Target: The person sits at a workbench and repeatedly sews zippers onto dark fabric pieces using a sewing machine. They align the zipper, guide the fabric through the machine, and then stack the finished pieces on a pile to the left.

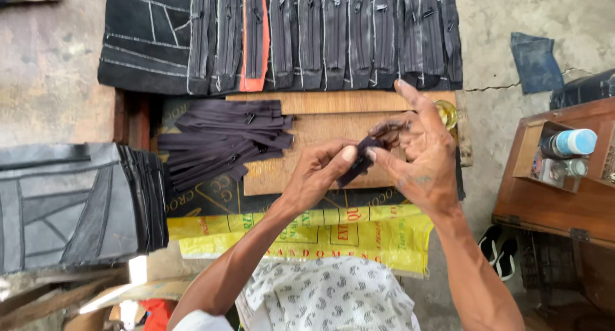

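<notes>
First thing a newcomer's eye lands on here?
Both hands at centre: the left hand and right hand pinch one dark zipper over the wooden board. Behind them runs a row of dark denim pieces with sewn zippers; a loose zipper pile lies left.

dark zipper (pixel 356 164), yellow sack (pixel 384 231), orange panel (pixel 254 39)
</notes>
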